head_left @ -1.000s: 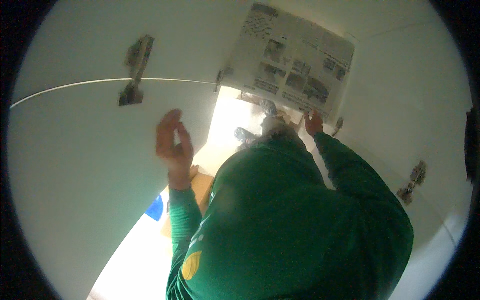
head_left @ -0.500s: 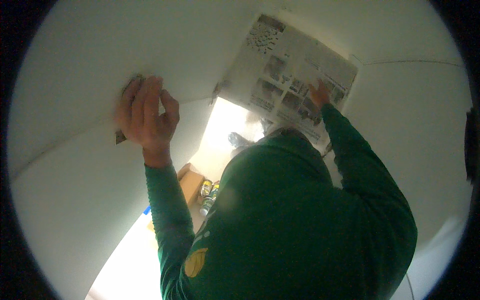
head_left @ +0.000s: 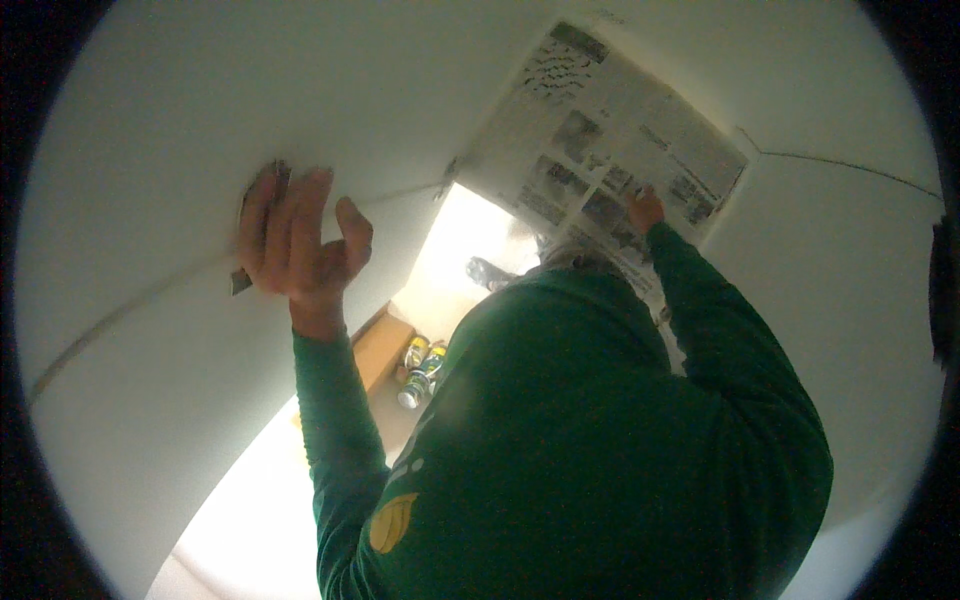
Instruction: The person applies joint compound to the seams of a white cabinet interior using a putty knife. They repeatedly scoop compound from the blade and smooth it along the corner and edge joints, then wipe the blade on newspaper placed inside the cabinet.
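My left hand (head_left: 305, 240) lies against the white wall on the left, fingers extended and slightly apart from the thumb. Under it is a thin flat piece (head_left: 241, 281), grey-brown with dark edges, that looks like sandpaper. Only its upper and lower ends show beyond the fingers. A printed newspaper sheet (head_left: 640, 130) spreads over a surface at the far side. Over the sheet's near right part is my right hand (head_left: 646, 210), small in view, one finger pointing out and nothing visible in it. Whether it touches the paper I cannot tell.
White walls (head_left: 150, 180) surround me, with a line or seam (head_left: 130, 310) running along the left one. Below stand a cardboard box (head_left: 381, 350) and several cans (head_left: 416, 375) with yellow and green bands. A dark shoe-like shape (head_left: 488, 272) shows near the bright floor.
The whole view has shifted, so the newspaper now sits farther right. My left hand has shifted slightly on the wall, still over the flat piece. The right hand's fingers look more drawn in.
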Demonstrator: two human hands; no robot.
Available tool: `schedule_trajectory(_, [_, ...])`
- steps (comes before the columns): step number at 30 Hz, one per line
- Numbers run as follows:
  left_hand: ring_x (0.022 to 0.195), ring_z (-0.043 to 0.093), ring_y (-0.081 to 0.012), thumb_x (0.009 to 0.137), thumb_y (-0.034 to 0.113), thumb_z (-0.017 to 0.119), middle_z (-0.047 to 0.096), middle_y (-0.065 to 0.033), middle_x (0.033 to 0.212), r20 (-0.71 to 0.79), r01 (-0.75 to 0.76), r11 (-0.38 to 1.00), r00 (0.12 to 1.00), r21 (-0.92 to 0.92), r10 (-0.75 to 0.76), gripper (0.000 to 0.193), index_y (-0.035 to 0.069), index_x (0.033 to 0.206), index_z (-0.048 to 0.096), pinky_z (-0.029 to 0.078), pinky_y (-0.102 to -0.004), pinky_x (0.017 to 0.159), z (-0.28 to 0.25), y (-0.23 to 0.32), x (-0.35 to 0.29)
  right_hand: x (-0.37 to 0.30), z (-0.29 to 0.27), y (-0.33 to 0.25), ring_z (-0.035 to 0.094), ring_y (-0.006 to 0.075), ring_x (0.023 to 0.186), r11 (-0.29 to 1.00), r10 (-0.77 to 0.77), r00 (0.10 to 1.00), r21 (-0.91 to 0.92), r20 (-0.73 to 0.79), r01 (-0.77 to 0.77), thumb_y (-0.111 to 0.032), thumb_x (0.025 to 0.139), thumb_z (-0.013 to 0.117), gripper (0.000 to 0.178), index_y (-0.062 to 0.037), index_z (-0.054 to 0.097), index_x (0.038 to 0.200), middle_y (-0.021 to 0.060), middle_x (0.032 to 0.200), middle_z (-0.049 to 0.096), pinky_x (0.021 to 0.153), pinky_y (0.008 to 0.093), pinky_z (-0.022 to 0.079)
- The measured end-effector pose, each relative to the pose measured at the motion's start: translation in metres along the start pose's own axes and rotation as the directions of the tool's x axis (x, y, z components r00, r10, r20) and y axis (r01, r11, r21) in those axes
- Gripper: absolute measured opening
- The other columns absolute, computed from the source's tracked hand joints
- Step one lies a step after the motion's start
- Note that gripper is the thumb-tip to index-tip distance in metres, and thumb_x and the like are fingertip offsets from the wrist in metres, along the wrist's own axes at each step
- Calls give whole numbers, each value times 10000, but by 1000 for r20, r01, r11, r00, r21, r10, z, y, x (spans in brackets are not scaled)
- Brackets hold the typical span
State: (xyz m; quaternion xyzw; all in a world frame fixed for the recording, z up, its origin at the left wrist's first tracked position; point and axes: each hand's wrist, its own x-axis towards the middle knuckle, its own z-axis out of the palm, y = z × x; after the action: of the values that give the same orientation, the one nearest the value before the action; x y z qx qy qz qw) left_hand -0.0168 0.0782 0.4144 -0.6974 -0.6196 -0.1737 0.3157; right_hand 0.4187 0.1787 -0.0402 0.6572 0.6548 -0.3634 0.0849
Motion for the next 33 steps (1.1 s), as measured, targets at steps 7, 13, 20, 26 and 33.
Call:
schedule_trajectory(7, [970, 643, -280, 745, 157, 633, 703, -35, 835, -41, -7, 996, 999, -87, 3, 176, 99, 896, 703, 537, -392, 863, -2, -6, -8, -24, 66, 6, 574, 414, 1116, 982, -169, 976, 60, -140, 178, -497, 850, 584, 842, 59, 306, 1418, 282, 1218, 578, 936, 477, 463])
schedule_trajectory(13, [1047, 627, -288, 757, 159, 625, 693, -90, 1007, 11, 26, 1000, 1000, -3, -26, 224, 111, 964, 696, 460, -415, 949, -13, -7, 10, 27, 39, -12, 492, 432, 1178, 985, -158, 980, -54, 118, 165, -450, 895, 563, 723, -26, 336, 1436, 241, 1332, 482, 1021, 544, 378])
schedule_trajectory(20, [1137, 569, -353, 917, 147, 515, 667, -92, 1095, -159, 31, 993, 987, 115, -13, 206, 60, 1042, 654, 406, -525, 1012, -86, -38, 22, 0, -106, -202, 365, 368, 1353, 810, -273, 895, 417, -354, 412, -351, 912, 603, 734, 5, 274, 1463, 234, 1473, 351, 1132, 437, 280])
schedule_trajectory(26, [1307, 349, -482, 900, 175, 512, 446, -218, 1363, -442, 290, 881, 891, 373, -105, 279, 70, 1148, 582, 314, -617, 1055, -94, -81, 78, 12, -361, -442, 410, 347, 1321, 186, -425, 308, 251, -851, 950, -339, 892, 642, 687, -1, 359, 1419, 226, 1411, 434, 1105, 416, 319])
schedule_trajectory(33, [1343, 334, -450, 910, 249, 511, 455, -190, 1385, -382, 282, 806, 921, 521, -76, 339, 78, 1201, 552, 229, -643, 1088, -19, -153, 105, 14, -602, -699, 328, 396, 1360, 60, -403, -350, -406, -846, 912, -457, 920, 556, 750, 41, 306, 1422, 272, 1448, 352, 1132, 451, 261])
